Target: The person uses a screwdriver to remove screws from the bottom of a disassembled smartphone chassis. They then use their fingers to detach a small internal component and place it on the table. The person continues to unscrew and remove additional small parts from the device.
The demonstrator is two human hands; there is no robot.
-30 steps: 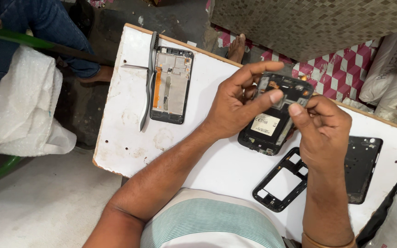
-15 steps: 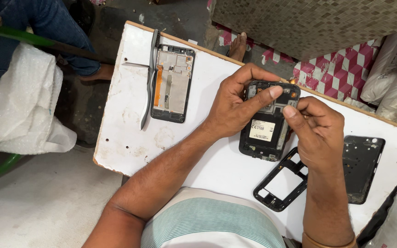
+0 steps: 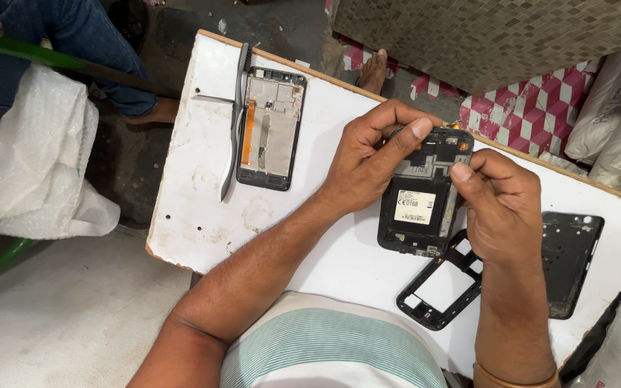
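Both hands have shifted a bit toward frame centre since the earlier frames, and the opened phone (image 3: 420, 197) now sits more upright in the picture, top end up; grip unchanged

Left hand (image 3: 371, 162): fingers clenched on the phone's top left corner, thumb laid across its upper edge, forearm running down to lower left of frame

Right hand (image 3: 501, 205): fingers pinched against the phone's right edge near the top, thumb tip on the frame. Can't tell if anything small is held between the fingertips

Phone: back off, dark body, white label patch mid-body, centre-right of frame, lower end at the white tabletop (image 3: 203, 187); can't tell if it touches

Other parts on the tabletop:
- black empty frame (image 3: 436, 291) just below the phone, partly under the right wrist
- black back cover (image 3: 569, 259) at right, beside the right hand
- second stripped phone chassis (image 3: 271, 128), silver with an orange strip, upper left, well apart from the hands
- tweezers (image 3: 233, 118) lying along its left side, just beside it

Off the tabletop: white bubble-wrap bag (image 3: 26, 158) far left, another person's jeans leg (image 3: 88, 43) top left, bare foot (image 3: 371, 72) behind the tabletop's far edge
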